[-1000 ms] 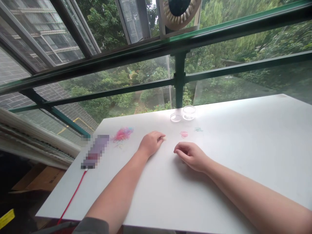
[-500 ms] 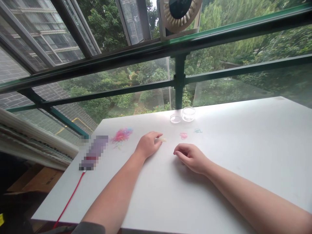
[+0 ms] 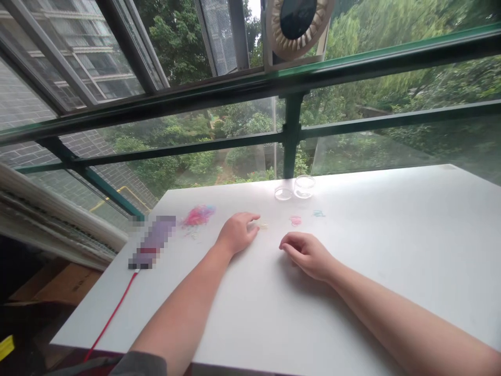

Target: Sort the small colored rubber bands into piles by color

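My left hand (image 3: 238,232) rests on the white table (image 3: 242,308) with thumb and index finger apart. Just beyond their tips lies a small group of pale yellow bands (image 3: 264,226), which look like little elastic bands. To its right, my right hand (image 3: 307,253) sits on its side with fingers curled in and nothing visible in them. Beyond the right hand are a small cluster of pink bands (image 3: 295,220) and one of blue-green bands (image 3: 319,213). A mixed heap of mostly pink, red and blue bands (image 3: 199,215) lies left of my left hand.
A round clear container (image 3: 304,187) and its clear lid (image 3: 283,194) stand near the back edge. At the left lies a pixelated phone-like object (image 3: 154,243) with a red cable (image 3: 113,316) running off the table. Green window railings (image 3: 289,136) rise behind.
My left thumb and finger have come off the pale yellow bands, which now lie clear of the fingertips. The right hand stays curled in place. The camera view has shifted slightly.
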`<state>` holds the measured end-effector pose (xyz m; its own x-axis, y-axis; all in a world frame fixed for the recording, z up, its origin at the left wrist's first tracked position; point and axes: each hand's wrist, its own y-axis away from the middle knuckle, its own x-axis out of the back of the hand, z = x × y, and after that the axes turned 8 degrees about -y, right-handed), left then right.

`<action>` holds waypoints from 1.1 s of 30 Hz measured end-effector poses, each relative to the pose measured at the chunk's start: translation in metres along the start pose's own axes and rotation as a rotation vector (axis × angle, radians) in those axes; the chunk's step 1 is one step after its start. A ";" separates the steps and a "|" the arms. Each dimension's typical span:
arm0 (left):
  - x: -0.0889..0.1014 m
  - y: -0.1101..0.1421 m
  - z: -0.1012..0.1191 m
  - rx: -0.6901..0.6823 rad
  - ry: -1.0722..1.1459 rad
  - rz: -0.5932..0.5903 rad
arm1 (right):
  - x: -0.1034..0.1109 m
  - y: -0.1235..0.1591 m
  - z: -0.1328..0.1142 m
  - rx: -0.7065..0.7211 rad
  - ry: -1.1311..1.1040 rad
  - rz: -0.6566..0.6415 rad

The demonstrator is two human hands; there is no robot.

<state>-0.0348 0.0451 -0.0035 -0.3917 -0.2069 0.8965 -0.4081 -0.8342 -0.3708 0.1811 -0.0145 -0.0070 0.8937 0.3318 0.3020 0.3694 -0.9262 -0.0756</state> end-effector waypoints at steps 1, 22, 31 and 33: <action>0.002 0.000 -0.002 0.011 0.014 0.014 | 0.000 0.000 0.000 -0.007 -0.001 -0.002; 0.077 0.085 -0.087 0.651 -0.037 -0.136 | 0.006 -0.003 0.006 0.069 0.234 -0.072; 0.069 0.081 -0.078 0.600 -0.169 -0.154 | 0.006 -0.003 0.005 0.054 0.233 -0.069; 0.071 0.078 -0.073 0.587 -0.174 -0.139 | 0.006 -0.003 0.005 0.059 0.229 -0.071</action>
<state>-0.1548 0.0029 0.0133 -0.2074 -0.1155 0.9714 0.0951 -0.9907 -0.0975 0.1865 -0.0086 -0.0097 0.7865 0.3397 0.5158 0.4493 -0.8877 -0.1003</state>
